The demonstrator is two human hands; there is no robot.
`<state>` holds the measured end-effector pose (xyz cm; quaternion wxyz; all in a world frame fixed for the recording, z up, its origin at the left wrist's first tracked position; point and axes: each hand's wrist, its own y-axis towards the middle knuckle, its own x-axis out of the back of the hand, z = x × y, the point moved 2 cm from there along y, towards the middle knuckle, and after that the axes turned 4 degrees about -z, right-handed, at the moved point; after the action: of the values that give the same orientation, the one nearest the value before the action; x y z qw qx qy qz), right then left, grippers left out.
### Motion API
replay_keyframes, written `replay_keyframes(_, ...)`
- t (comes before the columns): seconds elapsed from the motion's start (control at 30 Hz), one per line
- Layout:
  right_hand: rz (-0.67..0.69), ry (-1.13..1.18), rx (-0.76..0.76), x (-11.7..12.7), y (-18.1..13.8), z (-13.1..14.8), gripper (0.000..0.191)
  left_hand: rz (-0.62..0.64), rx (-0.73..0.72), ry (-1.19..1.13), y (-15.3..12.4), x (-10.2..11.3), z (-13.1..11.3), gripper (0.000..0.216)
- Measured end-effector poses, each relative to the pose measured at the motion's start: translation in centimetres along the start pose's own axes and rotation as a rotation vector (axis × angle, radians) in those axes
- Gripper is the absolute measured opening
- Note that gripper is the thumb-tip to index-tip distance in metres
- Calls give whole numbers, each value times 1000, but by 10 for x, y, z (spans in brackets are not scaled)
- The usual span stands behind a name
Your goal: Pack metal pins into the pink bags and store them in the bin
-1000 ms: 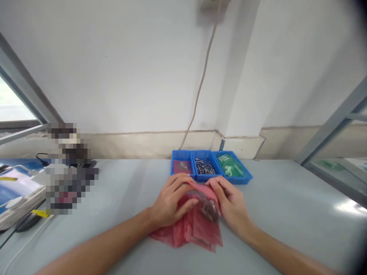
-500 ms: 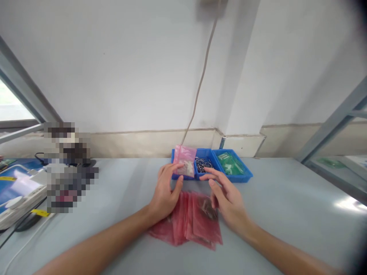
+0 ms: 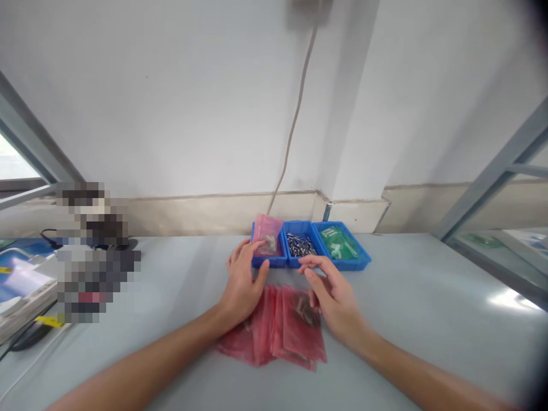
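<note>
Red plastic bags point(image 3: 302, 337) lie fanned out and overlapping on the table, dark small parts showing through some of them. My left hand point(image 3: 244, 282) is over their upper left, fingers spread and holding nothing. Its fingertips reach the front of the left blue bin point(image 3: 274, 263), in which a pink bag point(image 3: 268, 234) with pale parts leans. My right hand point(image 3: 336, 294) hovers at the right edge of the red bags, fingers loosely bent and apart, with nothing visible in it. Metal screw-like pieces point(image 3: 300, 245) fill the middle blue bin point(image 3: 294, 262).
The right blue bin point(image 3: 363, 262) holds a green bag point(image 3: 340, 242) with white parts. At the left stand a power strip point(image 3: 29, 302), cables and a blurred-out person. A wall point(image 3: 192, 114) with a hanging cord point(image 3: 295, 120) closes off the back.
The view has shifted slightly, so everything sits a little further left. My right hand's fingers have drawn back from the middle bin and bent more. My left hand has barely moved.
</note>
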<state>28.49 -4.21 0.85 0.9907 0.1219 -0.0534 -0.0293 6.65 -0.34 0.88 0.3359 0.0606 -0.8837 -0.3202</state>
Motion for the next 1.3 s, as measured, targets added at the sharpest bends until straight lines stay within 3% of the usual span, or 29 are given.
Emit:
replay_keyframes(0.3,-9,-22,-17,1,1,-2,34,86,-14,52,0,-5,4,36)
replay_keyframes(0.67,-13,-27,-7,2,0,-1,31,48,-61,32,-1,-5,4,32)
replay_keyframes(0.93,-5,-28,-5,2,0,-1,31,56,-3,31,1,-4,3,31)
replay_keyframes(1.3,-7,-50,0,1,0,0,31,80,-98,221,-5,-11,4,36)
